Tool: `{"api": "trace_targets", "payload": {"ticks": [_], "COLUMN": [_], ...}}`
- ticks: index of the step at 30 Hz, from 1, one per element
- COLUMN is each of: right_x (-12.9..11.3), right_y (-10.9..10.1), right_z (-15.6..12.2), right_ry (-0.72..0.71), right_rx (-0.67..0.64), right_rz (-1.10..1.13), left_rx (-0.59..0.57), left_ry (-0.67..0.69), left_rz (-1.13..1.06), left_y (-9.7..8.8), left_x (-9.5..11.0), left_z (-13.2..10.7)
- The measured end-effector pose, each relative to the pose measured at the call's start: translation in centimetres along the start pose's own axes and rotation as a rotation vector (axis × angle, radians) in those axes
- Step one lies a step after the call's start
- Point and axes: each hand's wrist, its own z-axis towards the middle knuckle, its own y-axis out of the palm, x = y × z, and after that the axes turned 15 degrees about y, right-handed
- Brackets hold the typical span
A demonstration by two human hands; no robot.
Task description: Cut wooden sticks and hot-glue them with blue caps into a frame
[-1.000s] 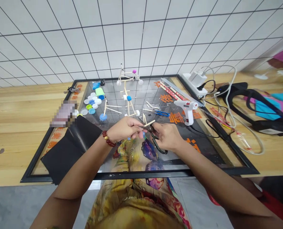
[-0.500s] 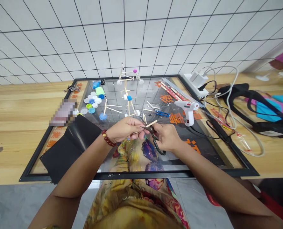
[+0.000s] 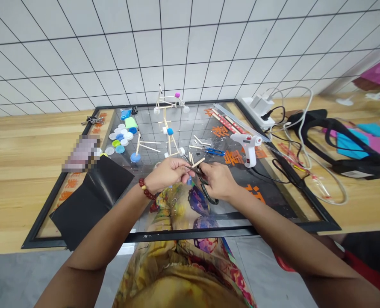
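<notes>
My left hand [image 3: 166, 174] pinches a thin wooden stick [image 3: 197, 162] between its fingers, and a red bead bracelet [image 3: 146, 189] circles that wrist. My right hand [image 3: 218, 181] is shut on black-handled scissors [image 3: 205, 185], whose blades [image 3: 192, 170] reach toward the left fingertips at the stick. The two hands nearly touch above a glass-topped board [image 3: 228, 216]. Fingers hide part of the blades and the stick, so I cannot tell exactly where they meet.
A white glue gun [image 3: 246, 149] and small blue-handled scissors [image 3: 214, 151] lie to the right. Beyond the hands stand stick models with foam balls [image 3: 168, 136]. Several bottle caps [image 3: 121, 137] lie at left, beside a black sheet [image 3: 90, 201]. Cables and a power strip [image 3: 257, 105] sit at right.
The whole scene has shifted slightly left and up in view. The hands remain together, with the scissors and stick still held.
</notes>
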Motion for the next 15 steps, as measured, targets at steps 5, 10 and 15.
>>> {"api": "trace_targets", "payload": {"ticks": [5,10,15], "right_x": [0.3,0.1,-0.7], "right_y": [-0.3,-0.7,-0.6], "right_z": [0.0,0.2,0.4], "right_ry": [0.027,0.022,0.002], "right_rx": [0.033,0.104,0.093], "right_rz": [0.058,-0.031,-0.061], "left_rx": [-0.144,-0.102,-0.024], "left_ry": [0.001,0.148,0.167], "left_rz": [-0.057,0.19,0.365], "left_y": [-1.6,-1.5,-0.5], "left_x": [0.4,0.4,0.2], "left_z": [-0.2,-0.2,-0.2]}}
